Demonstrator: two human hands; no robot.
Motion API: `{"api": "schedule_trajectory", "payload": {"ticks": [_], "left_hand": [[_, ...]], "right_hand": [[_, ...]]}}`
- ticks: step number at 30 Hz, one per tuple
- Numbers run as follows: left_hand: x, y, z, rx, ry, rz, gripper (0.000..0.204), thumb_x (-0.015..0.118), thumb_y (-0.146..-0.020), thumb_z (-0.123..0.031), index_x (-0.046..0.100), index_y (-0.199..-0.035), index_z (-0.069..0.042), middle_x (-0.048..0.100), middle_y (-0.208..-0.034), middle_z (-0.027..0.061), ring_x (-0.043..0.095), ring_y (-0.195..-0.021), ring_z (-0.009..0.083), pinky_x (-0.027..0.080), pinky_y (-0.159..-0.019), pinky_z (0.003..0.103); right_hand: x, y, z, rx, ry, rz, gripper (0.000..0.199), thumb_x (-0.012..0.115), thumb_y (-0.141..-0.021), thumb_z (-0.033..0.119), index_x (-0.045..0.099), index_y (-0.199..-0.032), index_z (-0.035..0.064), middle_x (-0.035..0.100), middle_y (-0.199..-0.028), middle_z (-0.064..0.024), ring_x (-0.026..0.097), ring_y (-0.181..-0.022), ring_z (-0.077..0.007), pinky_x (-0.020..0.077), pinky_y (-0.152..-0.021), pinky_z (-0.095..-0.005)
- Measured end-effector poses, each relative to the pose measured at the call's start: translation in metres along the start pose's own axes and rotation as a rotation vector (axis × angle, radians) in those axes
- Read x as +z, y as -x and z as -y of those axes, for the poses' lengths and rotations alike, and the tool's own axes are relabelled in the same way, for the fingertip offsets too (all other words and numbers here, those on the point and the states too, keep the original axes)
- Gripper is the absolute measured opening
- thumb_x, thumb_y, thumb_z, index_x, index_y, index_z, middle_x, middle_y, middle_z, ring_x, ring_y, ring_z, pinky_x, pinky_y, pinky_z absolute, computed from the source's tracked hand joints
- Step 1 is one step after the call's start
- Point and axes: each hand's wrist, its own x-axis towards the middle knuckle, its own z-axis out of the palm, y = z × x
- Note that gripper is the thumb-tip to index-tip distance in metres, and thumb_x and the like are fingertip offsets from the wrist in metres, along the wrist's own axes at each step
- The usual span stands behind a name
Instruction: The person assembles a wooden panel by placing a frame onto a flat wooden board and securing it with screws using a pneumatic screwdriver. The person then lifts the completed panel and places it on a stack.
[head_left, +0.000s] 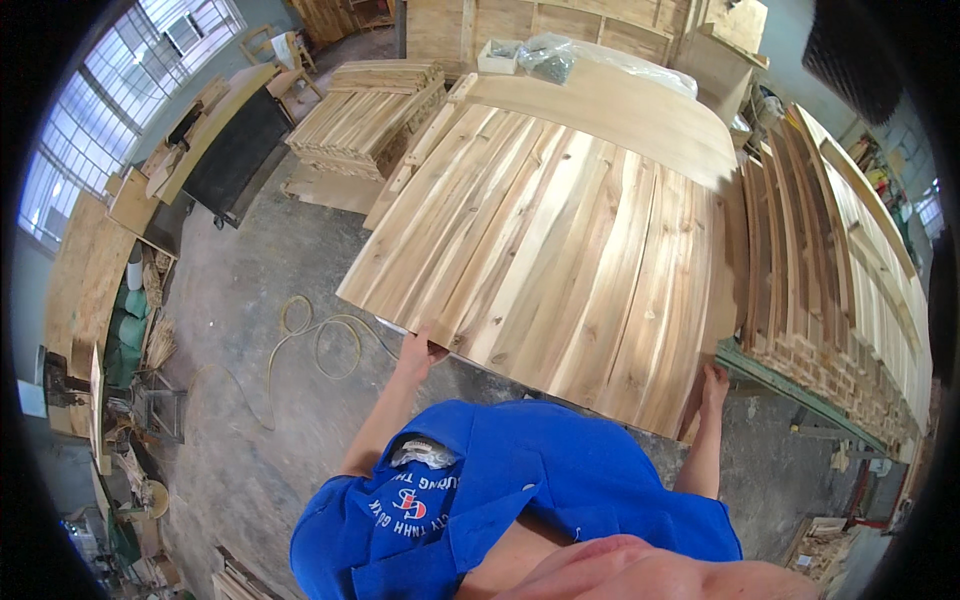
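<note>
A wide wooden panel (540, 260) of several side-by-side planks, pale and brown with knots, lies flat in front of me on a plywood-topped table (640, 100). My left hand (420, 350) is closed on the panel's near edge, left of the middle, with some fingers hidden beneath it. At the near right corner my right hand (713, 385) is curled against the edge, its fingertips partly hidden. A narrow brown strip of board (718, 290) shows along the panel's right side.
Stacked long boards (820, 270) rest on a green metal frame (790, 390) close on the right. Behind left stands a pile of slats (365, 115). A yellowish hose (320, 335) loops across the concrete floor. A white box (498, 57) and plastic sheeting (600, 62) lie at the table's far end.
</note>
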Motion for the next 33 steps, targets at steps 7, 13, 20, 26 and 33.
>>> {"api": "schedule_trajectory", "payload": {"ticks": [7, 13, 20, 26, 33], "left_hand": [[0.054, -0.049, -0.014, -0.143, -0.249, -0.002, 0.049, 0.049, -0.088, -0.040, 0.048, -0.111, 0.004, 0.063, -0.088, 0.0170, 0.065, -0.074, 0.0250, 0.054, -0.064, 0.035], [0.058, -0.089, -0.052, -0.422, -0.891, 0.110, 0.065, 0.037, -0.087, -0.054, 0.052, -0.104, 0.006, 0.065, -0.082, 0.0197, 0.065, -0.066, 0.0217, 0.049, -0.053, 0.029], [0.087, -0.117, -0.018, -0.467, -0.476, 0.105, 0.057, 0.037, -0.089, -0.054, 0.050, -0.100, 0.001, 0.063, -0.076, 0.0124, 0.061, -0.059, 0.0172, 0.044, -0.047, 0.026], [0.087, -0.129, -0.009, -0.478, -0.409, 0.094, 0.051, 0.041, -0.090, -0.050, 0.049, -0.098, -0.001, 0.061, -0.072, 0.0103, 0.058, -0.056, 0.0141, 0.041, -0.044, 0.023], [0.104, -0.176, -0.039, -0.490, -0.516, 0.130, 0.050, 0.041, -0.090, -0.049, 0.049, -0.098, 0.000, 0.061, -0.076, 0.0126, 0.057, -0.055, 0.0134, 0.039, -0.044, 0.023]], "right_hand": [[0.008, -0.112, 0.030, -0.022, 0.300, 0.206, 0.052, 0.060, -0.079, 0.036, 0.052, -0.116, 0.0001, 0.055, -0.112, -0.0170, 0.051, -0.105, -0.0278, 0.0388, -0.087, -0.0380], [0.057, -0.173, 0.080, -0.132, 0.728, 0.077, 0.070, 0.059, -0.078, 0.040, 0.039, -0.128, -0.0050, 0.050, -0.121, -0.0209, 0.050, -0.111, -0.0309, 0.0391, -0.091, -0.0365], [0.106, -0.185, 0.056, -0.166, 0.124, 0.119, 0.050, 0.059, -0.079, 0.033, 0.052, -0.115, -0.0002, 0.059, -0.101, -0.0119, 0.058, -0.088, -0.0198, 0.0464, -0.075, -0.0305], [0.117, -0.188, 0.068, 0.020, -0.171, 0.199, 0.038, 0.059, -0.080, 0.030, 0.058, -0.102, -0.0005, 0.058, -0.083, -0.0048, 0.055, -0.068, -0.0130, 0.0451, -0.058, -0.0245], [0.142, -0.217, 0.089, -0.004, 0.004, 0.161, 0.052, 0.057, -0.078, 0.035, 0.055, -0.113, -0.0039, 0.057, -0.110, -0.0127, 0.051, -0.103, -0.0212, 0.0363, -0.091, -0.0313]]}}
